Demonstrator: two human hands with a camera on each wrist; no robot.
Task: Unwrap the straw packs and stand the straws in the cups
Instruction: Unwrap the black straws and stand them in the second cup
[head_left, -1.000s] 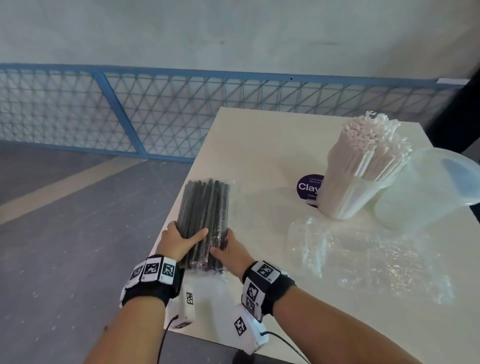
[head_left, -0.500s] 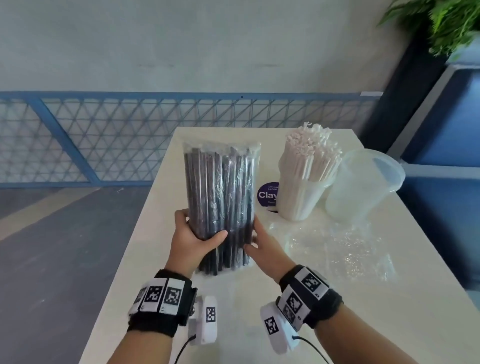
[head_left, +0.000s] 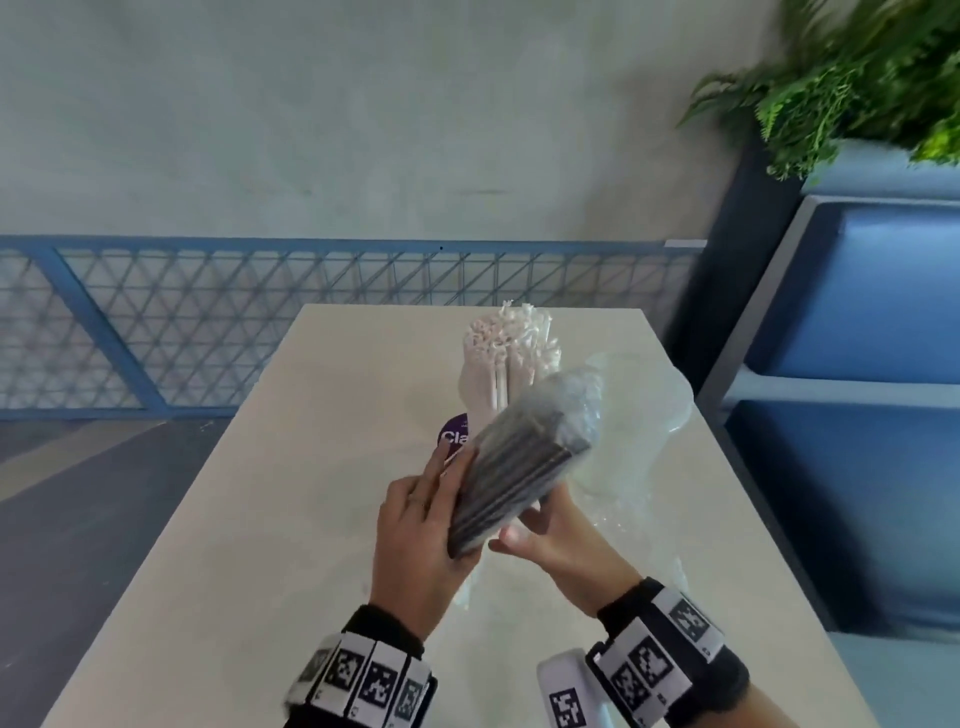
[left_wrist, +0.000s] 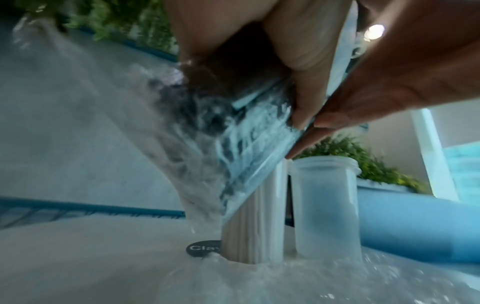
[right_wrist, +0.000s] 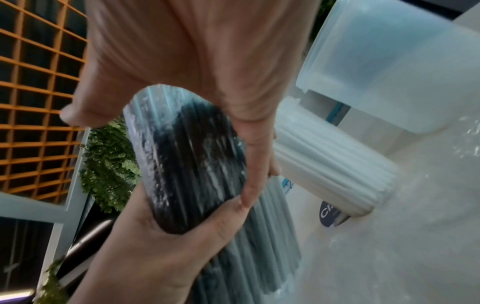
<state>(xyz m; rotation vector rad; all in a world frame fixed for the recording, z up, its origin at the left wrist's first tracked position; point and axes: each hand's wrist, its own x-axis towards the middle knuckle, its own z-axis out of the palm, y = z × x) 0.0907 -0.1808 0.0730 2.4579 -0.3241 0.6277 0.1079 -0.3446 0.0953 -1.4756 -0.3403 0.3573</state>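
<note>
A sealed clear pack of black straws is held above the table, tilted with its top toward the right. My left hand grips its left side, thumb and fingers pinching it in the left wrist view. My right hand grips the pack's lower end from below. Just behind the pack stands a clear cup full of white straws. An empty translucent cup stands to the right of the full one, partly hidden by the pack's loose plastic top.
A crumpled empty clear wrapper lies on the cream table right of my hands. A round purple sticker lies by the full cup. A blue mesh railing runs behind, and a blue cabinet with a plant stands at the right.
The black straw pack went from flat at the table's left edge to upright, and now tilts right near the cups. Both hands still hold it, and the right hand is now under its lower end.
</note>
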